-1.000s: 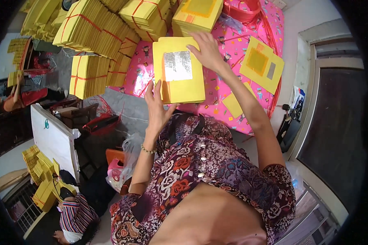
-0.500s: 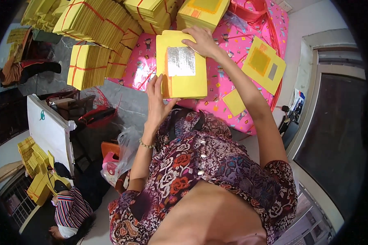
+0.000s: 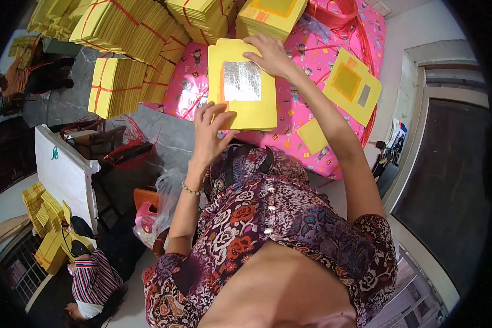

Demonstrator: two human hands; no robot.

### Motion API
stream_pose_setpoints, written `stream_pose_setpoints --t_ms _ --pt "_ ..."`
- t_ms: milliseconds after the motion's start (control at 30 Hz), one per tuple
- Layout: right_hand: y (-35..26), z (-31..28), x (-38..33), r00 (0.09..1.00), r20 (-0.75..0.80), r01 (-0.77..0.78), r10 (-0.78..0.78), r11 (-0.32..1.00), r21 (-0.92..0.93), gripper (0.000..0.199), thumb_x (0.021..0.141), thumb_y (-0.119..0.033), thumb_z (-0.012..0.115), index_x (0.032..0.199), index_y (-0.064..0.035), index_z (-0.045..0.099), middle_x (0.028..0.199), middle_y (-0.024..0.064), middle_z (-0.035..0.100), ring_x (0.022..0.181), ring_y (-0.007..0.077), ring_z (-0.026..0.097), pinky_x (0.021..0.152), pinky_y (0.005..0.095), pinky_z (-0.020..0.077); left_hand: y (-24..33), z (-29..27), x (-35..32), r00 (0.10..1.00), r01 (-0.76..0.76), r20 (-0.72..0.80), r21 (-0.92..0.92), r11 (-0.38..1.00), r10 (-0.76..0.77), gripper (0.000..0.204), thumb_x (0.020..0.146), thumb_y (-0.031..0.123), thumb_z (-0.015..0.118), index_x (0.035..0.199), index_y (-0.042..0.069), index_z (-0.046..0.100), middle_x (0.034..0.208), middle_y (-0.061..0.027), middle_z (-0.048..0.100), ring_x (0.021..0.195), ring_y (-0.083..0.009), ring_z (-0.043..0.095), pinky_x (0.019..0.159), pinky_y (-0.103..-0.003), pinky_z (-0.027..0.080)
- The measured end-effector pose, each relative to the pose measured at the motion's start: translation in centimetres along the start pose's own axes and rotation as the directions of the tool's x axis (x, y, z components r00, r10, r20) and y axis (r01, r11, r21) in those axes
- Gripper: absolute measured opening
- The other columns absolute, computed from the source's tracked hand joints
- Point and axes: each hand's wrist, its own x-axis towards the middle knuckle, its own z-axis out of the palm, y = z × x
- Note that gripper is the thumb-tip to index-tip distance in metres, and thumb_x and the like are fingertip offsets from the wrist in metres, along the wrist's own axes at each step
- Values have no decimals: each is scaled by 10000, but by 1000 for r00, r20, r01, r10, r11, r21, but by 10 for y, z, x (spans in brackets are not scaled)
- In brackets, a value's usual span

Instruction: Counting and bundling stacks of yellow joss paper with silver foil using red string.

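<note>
A squared stack of yellow paper sheets [image 3: 246, 116] lies on the pink patterned tablecloth in front of me, a shiny silver square [image 3: 242, 82] on its top sheet. My right hand [image 3: 268, 54] grips the stack's far right corner, its thumb on the top sheet. At the near left corner my left hand [image 3: 209, 134] holds the edge, fingers bent over the top and thumb low against the near side. Right of the stack lies a loose yellow sheet [image 3: 353, 112] with an orange-gold square and a grey patch. Closer to me is a small yellow piece [image 3: 312, 136], partly behind my right forearm.
Bundles of yellow paper tied with red strips [image 3: 117, 90] stand at the far left; another yellow stack [image 3: 268, 24] is beyond my right hand. Red strips [image 3: 347, 16] hang along the table's right side. One person [image 3: 95, 279] is at lower left, another [image 3: 35, 79] at far left.
My left hand's fingers have bent further over the near left corner of the stack, and the hand has shifted slightly. My right hand stays at the far right corner.
</note>
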Motion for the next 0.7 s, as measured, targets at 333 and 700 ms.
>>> stream_pose_setpoints --t_ms 333,700 --pt "-54 -51 -79 948 202 216 -248 962 168 429 761 -311 705 1069 -59 544 986 94 529 959 276 521 797 376 430 -7 -2 2 997 -37 67 -17 999 38 439 638 226 801 1035 127 643 1105 -58 563 1085 -295 451 918 -413 399" --pt "-77 -40 -106 938 225 206 -262 947 245 306 715 -241 735 910 -67 576 881 59 530 858 250 541 723 361 453 -19 -13 5 998 10 68 -126 992 -2 398 623 197 807 980 87 668 1096 -59 623 1060 -268 499 914 -376 426"
